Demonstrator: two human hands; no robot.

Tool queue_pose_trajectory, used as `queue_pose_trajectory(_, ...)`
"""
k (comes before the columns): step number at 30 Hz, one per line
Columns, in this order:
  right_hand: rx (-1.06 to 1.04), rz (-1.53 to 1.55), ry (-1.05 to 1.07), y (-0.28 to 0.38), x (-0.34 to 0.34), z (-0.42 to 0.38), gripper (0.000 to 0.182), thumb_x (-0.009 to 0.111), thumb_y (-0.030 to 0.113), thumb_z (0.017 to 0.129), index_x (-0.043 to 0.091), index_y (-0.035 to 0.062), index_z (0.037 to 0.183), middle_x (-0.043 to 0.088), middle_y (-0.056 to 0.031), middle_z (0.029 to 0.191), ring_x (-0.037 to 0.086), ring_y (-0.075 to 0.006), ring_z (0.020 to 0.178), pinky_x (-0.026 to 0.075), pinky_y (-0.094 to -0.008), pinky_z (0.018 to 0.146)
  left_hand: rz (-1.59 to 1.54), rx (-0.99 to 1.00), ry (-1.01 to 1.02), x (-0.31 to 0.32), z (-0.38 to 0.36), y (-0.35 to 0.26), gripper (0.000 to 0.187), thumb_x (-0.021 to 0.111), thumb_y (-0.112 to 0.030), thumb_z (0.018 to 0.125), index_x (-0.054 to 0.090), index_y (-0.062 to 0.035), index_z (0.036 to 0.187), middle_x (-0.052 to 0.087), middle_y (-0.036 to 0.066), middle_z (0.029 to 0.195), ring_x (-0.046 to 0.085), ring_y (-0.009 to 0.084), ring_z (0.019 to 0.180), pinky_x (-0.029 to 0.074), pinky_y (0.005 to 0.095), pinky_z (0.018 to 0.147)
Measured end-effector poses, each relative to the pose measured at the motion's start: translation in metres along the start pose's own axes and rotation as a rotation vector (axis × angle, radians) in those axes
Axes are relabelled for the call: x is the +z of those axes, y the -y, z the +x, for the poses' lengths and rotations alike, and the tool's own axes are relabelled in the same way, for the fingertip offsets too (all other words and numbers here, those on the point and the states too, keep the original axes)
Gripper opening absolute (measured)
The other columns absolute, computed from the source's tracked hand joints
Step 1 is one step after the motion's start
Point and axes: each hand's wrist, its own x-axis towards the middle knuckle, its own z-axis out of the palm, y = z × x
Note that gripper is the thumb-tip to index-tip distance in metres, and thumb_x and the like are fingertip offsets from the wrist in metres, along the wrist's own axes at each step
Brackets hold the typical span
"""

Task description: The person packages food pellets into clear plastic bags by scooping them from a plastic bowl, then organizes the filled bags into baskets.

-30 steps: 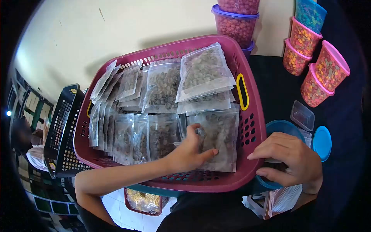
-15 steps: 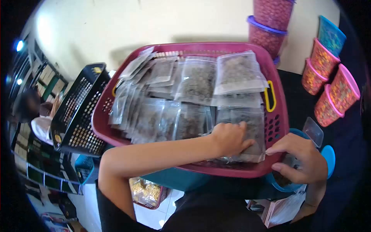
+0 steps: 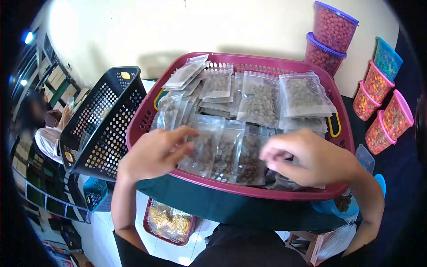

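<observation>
A maroon plastic basket holds several clear zip bags of small brown-green pieces. My left hand hovers over the basket's near-left part, fingers apart, touching the upright bags there. My right hand is over the near-right corner, fingers curled down onto a bag lying at the rim; whether it grips that bag is hidden.
A black perforated basket leans at the left. Lidded tubs of coloured candy stand at the right. A blue bowl and clear box sit by the basket. A red tray of yellow snacks lies on the floor. A person sits far left.
My left hand moved from the near-right bags to the near-left ones. My right hand left the blue bowl and came over the basket's near-right corner. The view shifted left.
</observation>
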Motion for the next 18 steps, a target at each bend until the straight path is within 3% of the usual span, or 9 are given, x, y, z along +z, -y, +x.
queue_pose_trajectory(3, 0.109, 0.108, 0.029, -0.011, 0.021, 0.076, 0.012, 0.049, 0.01, 0.075, 0.053, -0.0007, 0.08, 0.057, -0.0104, 0.065, 0.054, -0.0177, 0.052, 0.043, -0.0276, 0.05, -0.132, -0.108, -0.041, -0.025, -0.022, 0.036, 0.021, 0.041, -0.008, 0.082, 0.048, 0.0016, 0.099, 0.056, 0.008, 0.065, 0.057, 0.0138, 0.061, 0.045, 0.024, 0.057)
queue_pose_trajectory(6, 0.378, 0.37, -0.035, -0.03, 0.059, 0.151, 0.022, 0.049, 0.017, 0.078, 0.053, -0.0054, 0.078, 0.058, -0.0119, 0.068, 0.054, -0.0181, 0.05, 0.046, -0.0269, 0.046, -0.245, -0.086, -0.126, -0.028, -0.035, 0.066, 0.019, 0.045, -0.011, 0.081, 0.049, 0.0005, 0.096, 0.058, 0.012, 0.063, 0.059, 0.0184, 0.059, 0.044, 0.0269, 0.054)
queue_pose_trajectory(8, 0.572, 0.39, 0.073, -0.038, 0.075, 0.188, 0.034, 0.046, 0.025, 0.082, 0.048, -0.0081, 0.091, 0.057, -0.0135, 0.075, 0.056, -0.0163, 0.056, 0.048, -0.0249, 0.046, -0.213, -0.127, -0.087, -0.032, -0.042, 0.079, 0.02, 0.046, -0.01, 0.08, 0.049, 0.0009, 0.097, 0.058, 0.011, 0.067, 0.058, 0.0161, 0.061, 0.044, 0.0256, 0.056)
queue_pose_trajectory(10, 0.691, 0.391, 0.037, -0.047, 0.091, 0.209, 0.039, 0.048, 0.027, 0.081, 0.047, -0.0109, 0.089, 0.056, -0.0158, 0.075, 0.057, -0.0189, 0.053, 0.048, -0.0262, 0.04, -0.269, -0.119, -0.111, -0.034, -0.047, 0.088, 0.02, 0.047, -0.009, 0.079, 0.049, 0.0014, 0.097, 0.059, 0.01, 0.069, 0.057, 0.015, 0.06, 0.043, 0.0245, 0.054)
queue_pose_trajectory(14, 0.666, 0.448, -0.07, -0.067, 0.106, 0.224, 0.029, 0.051, 0.022, 0.079, 0.05, -0.0069, 0.085, 0.057, -0.0137, 0.074, 0.057, -0.0171, 0.051, 0.045, -0.025, 0.037, -0.251, -0.072, -0.131, -0.039, -0.047, 0.104, 0.023, 0.05, -0.007, 0.077, 0.049, 0.0022, 0.098, 0.058, 0.009, 0.069, 0.056, 0.0138, 0.058, 0.042, 0.0229, 0.054)
queue_pose_trajectory(18, 0.633, 0.465, -0.177, -0.074, 0.091, 0.204, 0.02, 0.049, 0.017, 0.08, 0.053, -0.0022, 0.081, 0.057, -0.009, 0.07, 0.055, -0.0133, 0.054, 0.045, -0.0239, 0.043, -0.224, -0.038, -0.095, -0.043, -0.031, 0.107, 0.023, 0.05, -0.007, 0.077, 0.048, 0.0032, 0.097, 0.057, 0.009, 0.069, 0.056, 0.0156, 0.059, 0.043, 0.0246, 0.055)
